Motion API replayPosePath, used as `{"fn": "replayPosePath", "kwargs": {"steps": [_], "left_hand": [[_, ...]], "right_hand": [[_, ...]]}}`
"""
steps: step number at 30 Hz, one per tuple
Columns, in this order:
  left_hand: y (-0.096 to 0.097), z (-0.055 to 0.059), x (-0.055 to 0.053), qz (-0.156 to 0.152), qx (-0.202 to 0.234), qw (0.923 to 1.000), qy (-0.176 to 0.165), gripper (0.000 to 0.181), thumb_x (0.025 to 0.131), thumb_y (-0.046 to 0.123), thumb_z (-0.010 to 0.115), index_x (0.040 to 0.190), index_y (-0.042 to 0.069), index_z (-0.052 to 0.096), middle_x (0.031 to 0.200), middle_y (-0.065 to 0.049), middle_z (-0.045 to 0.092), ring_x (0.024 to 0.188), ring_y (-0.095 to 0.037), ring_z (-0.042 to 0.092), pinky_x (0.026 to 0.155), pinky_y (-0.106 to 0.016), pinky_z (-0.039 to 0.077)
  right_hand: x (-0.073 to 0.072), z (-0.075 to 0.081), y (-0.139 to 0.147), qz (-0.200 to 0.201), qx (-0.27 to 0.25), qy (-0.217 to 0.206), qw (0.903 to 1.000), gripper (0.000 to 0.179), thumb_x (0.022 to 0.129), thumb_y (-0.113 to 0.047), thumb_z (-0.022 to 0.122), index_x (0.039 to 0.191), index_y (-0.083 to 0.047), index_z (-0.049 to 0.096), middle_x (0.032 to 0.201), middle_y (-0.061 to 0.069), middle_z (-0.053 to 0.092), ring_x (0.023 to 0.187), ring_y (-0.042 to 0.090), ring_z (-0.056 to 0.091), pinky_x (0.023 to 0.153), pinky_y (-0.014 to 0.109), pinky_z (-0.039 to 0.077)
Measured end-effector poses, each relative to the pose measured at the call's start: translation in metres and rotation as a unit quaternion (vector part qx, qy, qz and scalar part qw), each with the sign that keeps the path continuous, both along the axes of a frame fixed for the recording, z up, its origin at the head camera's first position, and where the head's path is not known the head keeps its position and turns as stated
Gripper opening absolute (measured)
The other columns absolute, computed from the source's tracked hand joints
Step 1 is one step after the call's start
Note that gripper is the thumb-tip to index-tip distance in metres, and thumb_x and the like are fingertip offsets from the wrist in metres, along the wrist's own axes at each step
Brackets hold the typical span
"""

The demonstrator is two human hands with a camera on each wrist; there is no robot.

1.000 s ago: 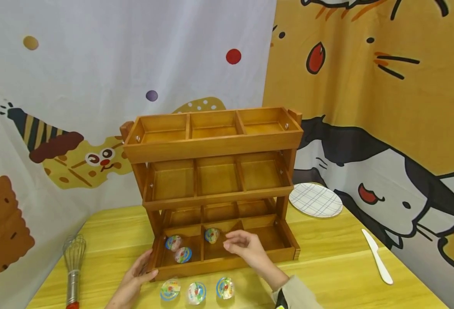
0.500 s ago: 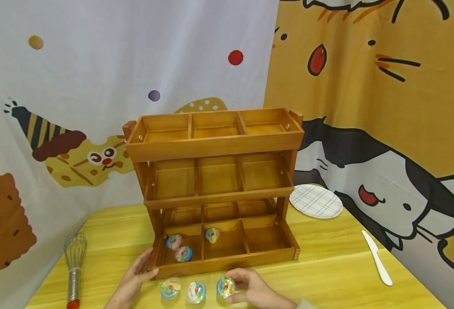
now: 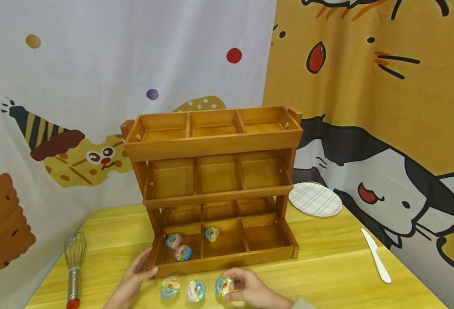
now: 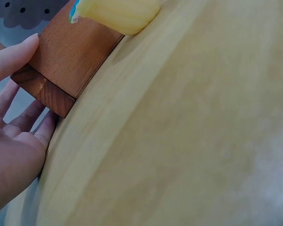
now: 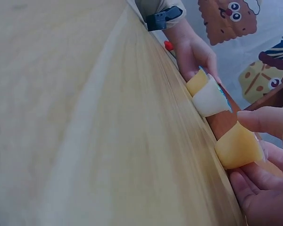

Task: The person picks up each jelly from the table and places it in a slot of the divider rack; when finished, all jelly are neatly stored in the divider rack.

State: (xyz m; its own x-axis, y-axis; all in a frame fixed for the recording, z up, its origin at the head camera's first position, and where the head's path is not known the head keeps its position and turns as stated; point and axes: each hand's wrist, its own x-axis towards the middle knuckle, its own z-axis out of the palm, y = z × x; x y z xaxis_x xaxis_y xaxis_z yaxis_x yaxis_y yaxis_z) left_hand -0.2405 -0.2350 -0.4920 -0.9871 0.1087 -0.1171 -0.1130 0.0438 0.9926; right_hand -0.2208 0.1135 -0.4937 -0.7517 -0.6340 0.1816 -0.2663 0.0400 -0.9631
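Note:
A three-tier wooden shelf rack [image 3: 211, 148] with divided trays stands in the middle of the head view. My left hand [image 3: 130, 279] grips the front left corner of its bottom tray, thumb on the front board [image 4: 78, 49] and the other fingers round the side. In front of the rack, three jelly cups stand in a row on the table. My right hand [image 3: 250, 288] has thumb and fingers round the rightmost jelly cup [image 3: 223, 285], a yellow one [image 5: 240, 146] in the right wrist view. The middle jelly cup [image 3: 195, 291] and left jelly cup [image 3: 170, 286] are untouched.
Two jelly cups [image 3: 183, 252] lie in the bottom tray's left compartment, one jelly cup [image 3: 211, 234] in its middle compartment. A whisk [image 3: 74, 266] lies at the left, a checked plate [image 3: 315, 199] and a white knife [image 3: 376, 255] at the right. Printed curtains [image 3: 196, 51] hang behind the table.
My right hand has come down from the bottom tray's middle compartment to the rightmost jelly cup and taken it between thumb and fingers. My left hand stays on the rack's corner.

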Motion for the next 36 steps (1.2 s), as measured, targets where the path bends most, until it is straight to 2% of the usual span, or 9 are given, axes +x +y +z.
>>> {"fn": "replayPosePath", "kwargs": {"steps": [9, 14, 18, 21, 24, 27, 30, 36], "left_hand": [[0.003, -0.002, 0.004, 0.005, 0.01, 0.9999, 0.001, 0.073, 0.082, 0.015, 0.059, 0.14, 0.01, 0.014, 0.149, -0.018, 0.0, 0.134, -0.042, -0.004, 0.105, -0.062, 0.002], [0.003, -0.002, 0.005, 0.001, 0.01, 0.9999, 0.002, 0.073, 0.083, 0.015, 0.058, 0.14, 0.01, 0.014, 0.149, -0.019, -0.001, 0.134, -0.043, -0.004, 0.103, -0.064, 0.002], [0.003, -0.002, 0.004, 0.0, 0.006, 1.0, 0.002, 0.073, 0.083, 0.015, 0.058, 0.14, 0.011, 0.013, 0.149, -0.019, -0.001, 0.134, -0.043, -0.004, 0.102, -0.065, 0.002], [0.002, -0.001, 0.003, 0.004, 0.007, 1.0, 0.001, 0.072, 0.083, 0.015, 0.058, 0.14, 0.011, 0.014, 0.149, -0.018, 0.0, 0.134, -0.042, -0.004, 0.103, -0.065, 0.002], [0.002, -0.001, 0.003, 0.005, 0.008, 1.0, 0.0, 0.072, 0.083, 0.015, 0.059, 0.14, 0.011, 0.014, 0.149, -0.018, 0.001, 0.134, -0.042, -0.003, 0.102, -0.066, 0.003], [0.002, 0.0, 0.002, 0.007, 0.006, 1.0, -0.003, 0.073, 0.082, 0.016, 0.059, 0.14, 0.012, 0.015, 0.149, -0.018, 0.002, 0.134, -0.042, -0.002, 0.102, -0.065, 0.003], [0.002, 0.0, 0.002, 0.01, 0.002, 0.9999, -0.002, 0.073, 0.082, 0.017, 0.06, 0.14, 0.013, 0.015, 0.149, -0.017, 0.002, 0.135, -0.041, -0.001, 0.103, -0.064, 0.005], [0.002, 0.001, 0.002, 0.013, -0.003, 0.9999, 0.001, 0.073, 0.081, 0.018, 0.06, 0.14, 0.013, 0.016, 0.15, -0.017, 0.002, 0.135, -0.041, -0.001, 0.103, -0.064, 0.005]], "right_hand": [[0.0, 0.001, 0.002, -0.003, 0.019, -0.006, 0.9998, 0.045, 0.077, -0.016, 0.067, 0.116, 0.001, 0.052, 0.104, 0.017, 0.062, 0.085, 0.002, 0.058, 0.076, 0.018, 0.049], [-0.005, 0.018, 0.007, 0.008, 0.036, -0.004, 0.9993, 0.047, 0.077, -0.014, 0.067, 0.117, 0.006, 0.051, 0.103, 0.019, 0.062, 0.084, 0.003, 0.058, 0.076, 0.017, 0.05], [-0.025, 0.044, 0.013, -0.004, 0.047, 0.002, 0.9989, 0.047, 0.076, -0.013, 0.068, 0.117, 0.004, 0.052, 0.107, 0.021, 0.061, 0.088, 0.008, 0.061, 0.079, 0.019, 0.051], [-0.048, 0.063, 0.017, -0.043, 0.064, 0.016, 0.9969, 0.048, 0.075, -0.013, 0.07, 0.118, -0.001, 0.053, 0.107, 0.018, 0.061, 0.088, 0.011, 0.061, 0.077, 0.021, 0.051], [-0.07, 0.075, 0.017, -0.081, 0.096, 0.028, 0.9917, 0.05, 0.075, -0.015, 0.07, 0.12, -0.004, 0.052, 0.106, 0.015, 0.061, 0.089, 0.014, 0.06, 0.074, 0.025, 0.052], [-0.088, 0.078, 0.013, -0.09, 0.141, 0.036, 0.9851, 0.054, 0.074, -0.015, 0.071, 0.121, -0.002, 0.051, 0.106, 0.013, 0.061, 0.091, 0.018, 0.058, 0.075, 0.03, 0.051], [-0.1, 0.074, 0.004, -0.085, 0.188, 0.036, 0.9777, 0.059, 0.071, -0.015, 0.073, 0.122, 0.002, 0.049, 0.106, 0.013, 0.06, 0.092, 0.02, 0.057, 0.077, 0.035, 0.05], [-0.104, 0.063, -0.015, -0.087, 0.265, 0.039, 0.9596, 0.059, 0.067, -0.013, 0.076, 0.118, 0.006, 0.052, 0.105, 0.013, 0.06, 0.089, 0.02, 0.057, 0.078, 0.036, 0.05]]}}
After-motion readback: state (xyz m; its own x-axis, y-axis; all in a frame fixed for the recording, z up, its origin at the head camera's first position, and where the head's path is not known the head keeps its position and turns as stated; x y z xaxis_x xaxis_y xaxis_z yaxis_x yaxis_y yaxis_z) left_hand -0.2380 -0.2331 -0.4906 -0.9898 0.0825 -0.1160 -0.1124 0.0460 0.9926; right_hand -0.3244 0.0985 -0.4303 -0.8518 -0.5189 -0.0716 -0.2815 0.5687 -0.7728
